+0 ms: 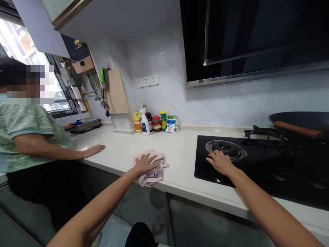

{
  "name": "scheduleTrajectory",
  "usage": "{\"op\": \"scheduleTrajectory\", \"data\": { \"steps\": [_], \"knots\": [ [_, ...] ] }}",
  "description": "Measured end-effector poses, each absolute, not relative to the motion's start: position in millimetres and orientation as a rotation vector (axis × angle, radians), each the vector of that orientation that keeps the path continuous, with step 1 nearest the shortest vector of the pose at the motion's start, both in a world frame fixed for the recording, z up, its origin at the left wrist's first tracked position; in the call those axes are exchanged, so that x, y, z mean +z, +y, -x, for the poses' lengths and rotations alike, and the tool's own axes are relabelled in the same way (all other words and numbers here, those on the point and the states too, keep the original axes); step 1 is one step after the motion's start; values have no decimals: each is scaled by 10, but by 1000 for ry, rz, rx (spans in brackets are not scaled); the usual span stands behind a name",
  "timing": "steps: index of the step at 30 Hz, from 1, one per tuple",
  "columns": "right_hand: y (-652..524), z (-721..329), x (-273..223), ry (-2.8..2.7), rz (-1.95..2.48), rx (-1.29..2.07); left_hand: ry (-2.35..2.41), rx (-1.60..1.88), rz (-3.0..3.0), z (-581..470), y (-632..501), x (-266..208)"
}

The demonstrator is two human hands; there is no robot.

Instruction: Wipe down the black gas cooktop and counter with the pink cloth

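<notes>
My left hand [145, 165] lies open and flat on a pink cloth [158, 160], its fingers spread. The cloth is rumpled on the white countertop [180, 154], and a patterned purple part of it reaches the front edge. Over on the black gas stove [202, 164], my right hand [219, 161] rests at the near side of the left burner [224, 148]. Its fingers are spread and it holds nothing. Whether the fingertips touch the burner ring, I cannot tell.
Against the wall stand a white spray bottle [144, 123], a yellow jug [137, 122], a red-lidded jar [156, 124] and seasoning packets [170, 125]. A wok [303, 118] sits on the stove's right side. The range hood [252, 41] hangs above. Another person [33, 127] leans on the counter at left.
</notes>
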State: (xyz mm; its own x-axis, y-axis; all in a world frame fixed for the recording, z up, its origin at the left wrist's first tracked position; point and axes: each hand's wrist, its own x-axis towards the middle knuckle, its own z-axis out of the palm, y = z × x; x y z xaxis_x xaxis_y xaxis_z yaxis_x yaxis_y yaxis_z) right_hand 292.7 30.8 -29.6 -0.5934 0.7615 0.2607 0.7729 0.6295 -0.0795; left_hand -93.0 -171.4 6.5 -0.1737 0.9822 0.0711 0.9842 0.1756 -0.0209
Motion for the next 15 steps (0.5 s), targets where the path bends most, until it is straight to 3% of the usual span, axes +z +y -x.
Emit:
{"op": "scheduleTrajectory", "data": {
  "steps": [4,8,15],
  "knots": [
    [171,-3006,-218,-2638,1203,-62,-2293,-80,2184,180,-1649,0],
    [27,-3286,-226,-2665,1159,-17,-1938,-262,2420,-310,-1853,-182],
    [-132,-4547,-710,-2275,1145,-175,-1637,-332,2361,8,-2169,-480]
  ]
}}
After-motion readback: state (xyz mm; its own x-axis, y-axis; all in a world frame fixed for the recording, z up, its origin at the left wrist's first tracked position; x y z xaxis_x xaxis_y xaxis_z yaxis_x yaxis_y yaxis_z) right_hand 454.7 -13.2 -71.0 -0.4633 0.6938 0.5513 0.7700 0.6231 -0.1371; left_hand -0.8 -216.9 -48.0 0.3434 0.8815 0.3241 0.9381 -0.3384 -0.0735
